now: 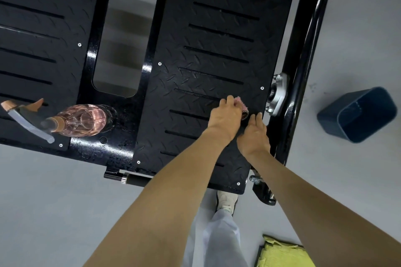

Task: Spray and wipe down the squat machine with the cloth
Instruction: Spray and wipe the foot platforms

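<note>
Wiping the squat machine's foot plate (217, 54) with the pink cloth (240, 102).

The left hand (224, 118) grips the cloth on the plate; the right hand (254, 134) rests flat beside it. Next, I think, rub onward; the spray bottle (80, 119) stands well apart.
</note>
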A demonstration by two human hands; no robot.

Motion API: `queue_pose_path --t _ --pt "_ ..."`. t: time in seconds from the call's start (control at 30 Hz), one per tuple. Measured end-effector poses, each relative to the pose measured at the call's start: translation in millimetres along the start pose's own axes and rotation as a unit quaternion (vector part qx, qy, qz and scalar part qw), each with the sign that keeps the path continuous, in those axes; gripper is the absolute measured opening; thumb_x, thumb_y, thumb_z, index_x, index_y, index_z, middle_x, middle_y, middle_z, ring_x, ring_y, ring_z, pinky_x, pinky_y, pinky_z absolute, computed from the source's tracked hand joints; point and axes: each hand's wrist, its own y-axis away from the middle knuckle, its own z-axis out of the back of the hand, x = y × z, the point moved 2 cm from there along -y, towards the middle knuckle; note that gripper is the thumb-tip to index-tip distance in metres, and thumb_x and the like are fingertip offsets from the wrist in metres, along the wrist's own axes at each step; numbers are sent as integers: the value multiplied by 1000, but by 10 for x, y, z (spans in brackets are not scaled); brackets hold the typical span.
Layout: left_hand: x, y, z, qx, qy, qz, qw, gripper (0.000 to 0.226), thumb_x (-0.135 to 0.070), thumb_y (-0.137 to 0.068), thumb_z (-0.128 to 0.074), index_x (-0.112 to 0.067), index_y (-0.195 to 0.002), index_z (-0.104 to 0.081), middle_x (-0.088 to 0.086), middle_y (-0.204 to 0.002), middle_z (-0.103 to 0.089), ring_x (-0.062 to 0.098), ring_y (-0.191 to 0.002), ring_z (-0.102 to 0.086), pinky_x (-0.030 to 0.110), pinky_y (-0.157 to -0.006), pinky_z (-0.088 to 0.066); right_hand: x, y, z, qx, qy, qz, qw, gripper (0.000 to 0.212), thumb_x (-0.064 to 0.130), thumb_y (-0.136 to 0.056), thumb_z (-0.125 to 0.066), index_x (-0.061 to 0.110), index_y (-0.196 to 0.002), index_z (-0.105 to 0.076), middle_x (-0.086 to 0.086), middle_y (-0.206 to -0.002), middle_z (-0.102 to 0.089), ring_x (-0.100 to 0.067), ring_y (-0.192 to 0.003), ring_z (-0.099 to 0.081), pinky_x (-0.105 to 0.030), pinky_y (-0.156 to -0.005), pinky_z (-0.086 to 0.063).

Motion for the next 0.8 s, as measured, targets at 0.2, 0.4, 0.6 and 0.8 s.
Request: queue_pose_path --t 0.2,0.4,0.6,0.8 --pt "358 51 63 -10 -115 -72 991 54 -7 -89 -54 -12 -140 -36 14 -134 -31 31 -121 -36 39 -83 -47 89 25 -52 0 -5 5 1000 73 11 -94 -48 4 -152 -4 -9 -160 7 -22 -147 -2 -40 -116 -25" --pt "1113 164 207 -19 -106 20 994 61 -4 -86 -55 -20 -142 -37 12 -128 -34 30 -119 -36 39 -82 -48 240 43 -105 14 -14 14 1000 72 10 -94 -45 3 -152 -2 -8 -160 9 -23 -148 -2 -40 -116 -27" --pt "1582 323 294 -30 -79 102 991 63 -2 -85 -54 -24 -142 -36 12 -125 -36 29 -114 -38 34 -73 -45 347 14 -64 19 -17 7 1000 73 11 -95 -45 2 -151 0 -12 -159 12 -26 -147 0 -40 -117 -25" --pt "1099 331 219 -44 -27 123 991 57 -2 -86 -50 -10 -140 -33 13 -128 -37 27 -115 -41 33 -74 -49 394 -68 -6 -2 -34 -7 999 75 10 -93 -47 2 -152 0 -12 -159 11 -28 -147 -1 -41 -118 -21"
